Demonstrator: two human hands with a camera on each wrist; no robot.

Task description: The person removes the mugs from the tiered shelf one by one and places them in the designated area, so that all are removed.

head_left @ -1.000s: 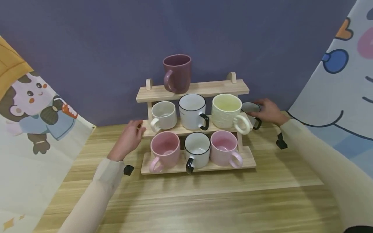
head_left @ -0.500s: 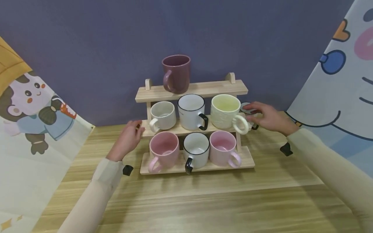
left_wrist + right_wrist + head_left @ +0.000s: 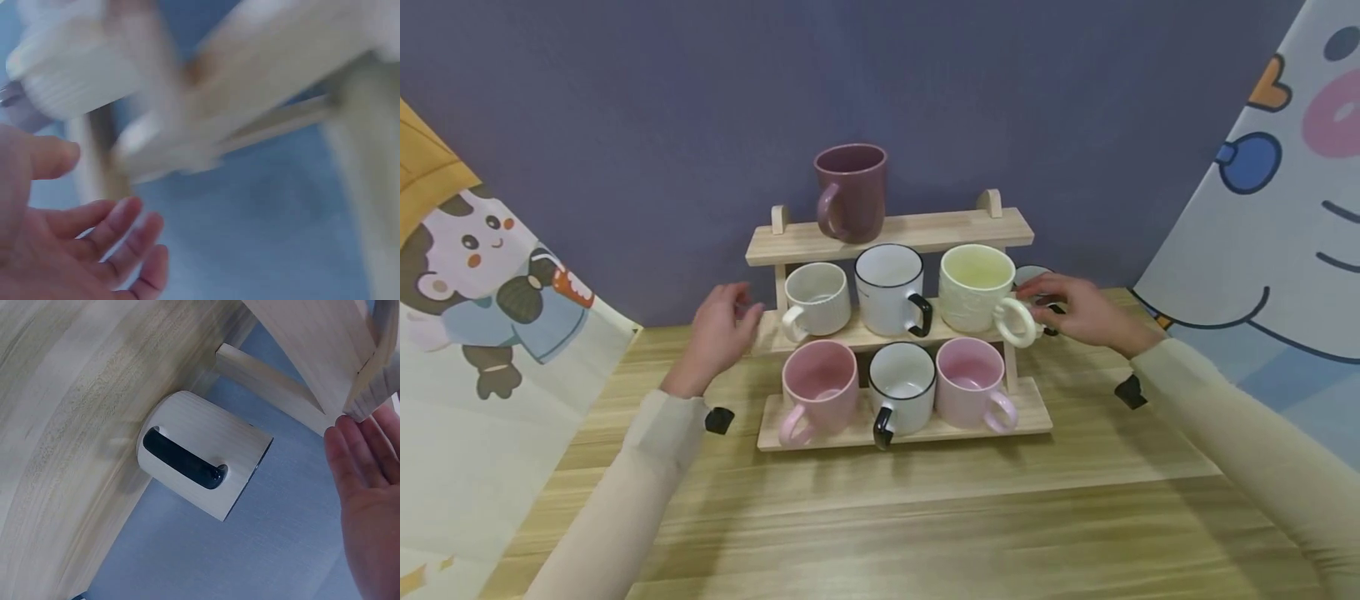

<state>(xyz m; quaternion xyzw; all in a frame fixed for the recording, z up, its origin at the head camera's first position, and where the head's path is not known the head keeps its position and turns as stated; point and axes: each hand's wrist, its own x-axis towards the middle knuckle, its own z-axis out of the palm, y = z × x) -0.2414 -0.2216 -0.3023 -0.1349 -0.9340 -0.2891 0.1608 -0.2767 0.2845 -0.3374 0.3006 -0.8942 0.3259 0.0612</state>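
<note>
A three-tier wooden rack [image 3: 940, 227] holds mugs. My left hand [image 3: 718, 332] hovers at the left end of its middle shelf; the left wrist view, partly blurred, shows its loosely bent fingers [image 3: 128, 247] apart from the wood. My right hand [image 3: 1082, 312] is at the shelf's right end, beside the pale yellow mug [image 3: 973, 292]. In the right wrist view its straight fingertips [image 3: 344, 440] touch the shelf's end; the thumb is hidden there. Behind that hand stands a white mug with a black handle [image 3: 203, 440], on the table and apart from the fingers.
A purple mug [image 3: 853, 200] stands on the top shelf. A ribbed white mug [image 3: 822, 300] and a black-rimmed white mug [image 3: 883, 292] share the middle shelf. Below are a pink mug [image 3: 827, 392], another black-rimmed mug [image 3: 906, 392] and a light pink mug [image 3: 966, 392]. A dark blue backdrop [image 3: 1075, 108] rises behind.
My right hand has let go of the white mug behind the rack and come to the middle shelf's right end. My left hand has lifted slightly off the left end.
</note>
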